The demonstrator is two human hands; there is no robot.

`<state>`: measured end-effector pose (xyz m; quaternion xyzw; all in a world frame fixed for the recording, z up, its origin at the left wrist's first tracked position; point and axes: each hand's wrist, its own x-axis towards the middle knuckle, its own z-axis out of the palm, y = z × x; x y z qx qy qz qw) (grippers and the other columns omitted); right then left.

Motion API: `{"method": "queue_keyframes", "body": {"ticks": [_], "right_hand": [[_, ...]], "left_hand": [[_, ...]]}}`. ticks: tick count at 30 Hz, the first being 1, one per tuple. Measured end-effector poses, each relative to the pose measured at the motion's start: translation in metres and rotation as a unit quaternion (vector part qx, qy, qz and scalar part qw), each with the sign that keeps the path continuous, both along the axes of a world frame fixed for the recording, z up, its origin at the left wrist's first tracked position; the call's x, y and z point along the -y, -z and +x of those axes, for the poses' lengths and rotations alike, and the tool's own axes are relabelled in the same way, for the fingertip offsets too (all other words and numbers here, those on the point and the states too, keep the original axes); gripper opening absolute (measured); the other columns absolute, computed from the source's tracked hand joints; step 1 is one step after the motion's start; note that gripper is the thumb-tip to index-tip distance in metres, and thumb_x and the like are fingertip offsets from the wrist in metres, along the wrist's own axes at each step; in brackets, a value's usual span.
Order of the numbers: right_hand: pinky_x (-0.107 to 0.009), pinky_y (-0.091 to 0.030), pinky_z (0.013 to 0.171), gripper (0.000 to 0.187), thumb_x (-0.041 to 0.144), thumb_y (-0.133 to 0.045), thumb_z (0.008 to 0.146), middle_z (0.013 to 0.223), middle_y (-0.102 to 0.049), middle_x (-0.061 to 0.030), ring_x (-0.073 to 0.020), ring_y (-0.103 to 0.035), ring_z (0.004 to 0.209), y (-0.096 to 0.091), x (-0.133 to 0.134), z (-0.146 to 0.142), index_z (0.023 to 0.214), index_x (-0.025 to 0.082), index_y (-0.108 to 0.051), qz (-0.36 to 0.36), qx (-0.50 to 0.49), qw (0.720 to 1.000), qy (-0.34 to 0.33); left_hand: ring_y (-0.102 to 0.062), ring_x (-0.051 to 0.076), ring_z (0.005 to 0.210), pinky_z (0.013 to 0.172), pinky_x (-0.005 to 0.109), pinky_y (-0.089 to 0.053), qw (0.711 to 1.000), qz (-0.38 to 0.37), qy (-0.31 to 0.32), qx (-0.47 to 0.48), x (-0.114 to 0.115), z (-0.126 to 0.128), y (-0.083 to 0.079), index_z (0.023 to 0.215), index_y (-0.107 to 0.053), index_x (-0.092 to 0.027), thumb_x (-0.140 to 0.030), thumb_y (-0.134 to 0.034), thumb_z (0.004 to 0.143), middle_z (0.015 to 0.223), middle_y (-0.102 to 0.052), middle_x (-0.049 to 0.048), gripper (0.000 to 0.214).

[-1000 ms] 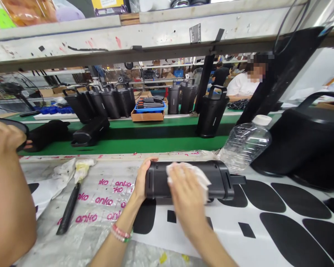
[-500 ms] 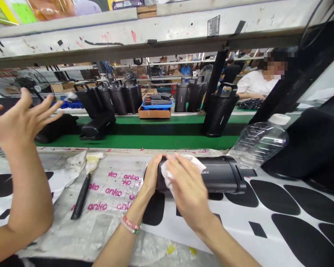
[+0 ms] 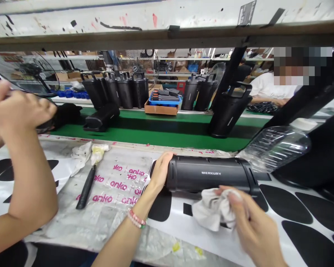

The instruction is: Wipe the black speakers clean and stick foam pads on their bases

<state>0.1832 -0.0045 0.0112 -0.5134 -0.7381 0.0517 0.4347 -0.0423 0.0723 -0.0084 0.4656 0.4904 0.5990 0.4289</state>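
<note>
A black cylindrical speaker [image 3: 208, 174] marked MERKURY lies on its side in front of me, its handle end to the right. Wrapped round its left end is my left hand [image 3: 161, 172], with a beaded bracelet at the wrist. My right hand [image 3: 247, 215] pinches a crumpled white cloth [image 3: 213, 209], held just in front of the speaker and apart from its logo. Beneath lies a white sheet [image 3: 180, 230] printed with black rounded shapes.
A co-worker's arm [image 3: 30, 167] reaches in at left. Nearby lies a black-handled tool [image 3: 86, 187] with a cloth-wrapped head. A clear plastic bottle [image 3: 281, 146] leans at right. Behind, a green belt [image 3: 156, 128] carries more speakers [image 3: 229, 109]. A shelf beam [image 3: 144, 27] crosses overhead.
My right hand has drawn the cloth off the speaker, toward me and to the right, uncovering the logo. My left hand keeps its hold. The co-worker's spread fingers have curled closed.
</note>
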Motion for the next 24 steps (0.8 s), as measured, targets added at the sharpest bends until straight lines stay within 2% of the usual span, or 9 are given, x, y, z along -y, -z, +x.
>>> {"method": "queue_keyframes", "body": {"ticks": [3,5,8,10,13,16,18,21,24], "right_hand": [[-0.034,-0.052,0.074,0.037,0.046,-0.037,0.099,0.086,-0.072,-0.0065,-0.0229,-0.068,0.080,-0.026,-0.036,0.003,0.094,0.022,-0.066,-0.022,0.007,0.997,0.075],[-0.036,-0.049,0.073,0.044,0.050,-0.029,0.099,0.087,-0.071,-0.0089,-0.0249,-0.066,0.081,-0.034,-0.060,-0.007,0.091,0.022,-0.063,-0.026,0.034,0.996,0.074],[-0.037,-0.045,0.069,0.046,0.052,-0.024,0.099,0.082,-0.069,-0.0096,-0.0258,-0.063,0.077,-0.031,-0.080,-0.025,0.083,0.022,-0.055,-0.002,0.098,0.994,0.046],[-0.038,-0.046,0.073,0.041,0.052,-0.029,0.099,0.085,-0.069,-0.0103,-0.0266,-0.064,0.081,-0.023,-0.079,-0.032,0.083,0.022,-0.052,0.042,0.129,0.990,0.026],[-0.043,-0.044,0.092,0.028,0.046,-0.041,0.098,0.105,-0.069,-0.0117,-0.0262,-0.064,0.097,-0.011,-0.066,-0.035,0.093,0.021,-0.051,0.102,0.136,0.985,-0.001],[-0.048,-0.035,0.106,0.018,0.031,-0.043,0.097,0.119,-0.066,-0.0112,-0.0263,-0.059,0.115,-0.006,-0.050,-0.041,0.107,0.019,-0.053,0.105,0.135,0.985,-0.025],[-0.049,-0.033,0.109,0.026,0.020,-0.041,0.096,0.128,-0.064,-0.0104,-0.0258,-0.053,0.126,-0.009,-0.041,-0.051,0.118,0.020,-0.053,0.100,0.123,0.985,-0.067],[-0.040,-0.043,0.102,0.034,0.009,-0.037,0.093,0.124,-0.066,-0.0076,-0.0203,-0.057,0.121,-0.021,-0.028,-0.068,0.118,0.021,-0.057,0.065,0.044,0.983,-0.169],[-0.025,-0.050,0.070,0.025,0.013,-0.039,0.092,0.093,-0.070,-0.0023,-0.0142,-0.065,0.080,-0.036,-0.019,-0.077,0.101,0.022,-0.061,-0.075,-0.036,0.977,-0.199]], "left_hand": [[-0.061,0.025,0.102,0.094,0.034,-0.043,1.000,0.011,0.005,-0.005,-0.002,-0.002,0.001,0.090,-0.071,-0.022,-0.043,-0.045,0.090,0.101,-0.072,0.0036,0.032],[-0.061,0.024,0.102,0.095,0.034,-0.042,1.000,0.022,0.014,-0.012,-0.003,-0.004,0.000,0.089,-0.071,-0.023,-0.043,-0.045,0.091,0.101,-0.072,0.0033,0.032],[-0.060,0.024,0.102,0.096,0.033,-0.041,0.999,0.039,0.029,-0.019,-0.002,-0.006,-0.003,0.089,-0.071,-0.023,-0.042,-0.045,0.092,0.100,-0.071,0.0027,0.032],[-0.060,0.023,0.102,0.095,0.032,-0.040,0.998,0.049,0.039,-0.016,0.000,-0.006,-0.004,0.089,-0.070,-0.022,-0.039,-0.045,0.091,0.099,-0.071,0.0022,0.030],[-0.060,0.023,0.100,0.093,0.031,-0.041,0.997,0.059,0.054,-0.007,0.002,-0.004,-0.005,0.086,-0.070,-0.022,-0.033,-0.046,0.087,0.096,-0.070,0.0017,0.026],[-0.060,0.023,0.098,0.092,0.030,-0.040,0.996,0.066,0.065,0.002,0.003,-0.002,-0.004,0.083,-0.069,-0.021,-0.031,-0.047,0.083,0.094,-0.070,0.0020,0.025],[-0.059,0.023,0.097,0.092,0.030,-0.040,0.996,0.066,0.067,0.007,0.003,-0.002,-0.004,0.085,-0.069,-0.021,-0.031,-0.047,0.083,0.094,-0.070,0.0022,0.025],[-0.059,0.022,0.095,0.089,0.030,-0.041,0.996,0.064,0.067,0.013,0.003,-0.001,-0.005,0.088,-0.069,-0.022,-0.031,-0.046,0.085,0.094,-0.070,0.0020,0.025],[-0.059,0.022,0.092,0.087,0.029,-0.041,0.996,0.063,0.059,0.011,0.004,0.000,-0.005,0.087,-0.069,-0.022,-0.031,-0.045,0.086,0.092,-0.069,0.0016,0.026]]}}
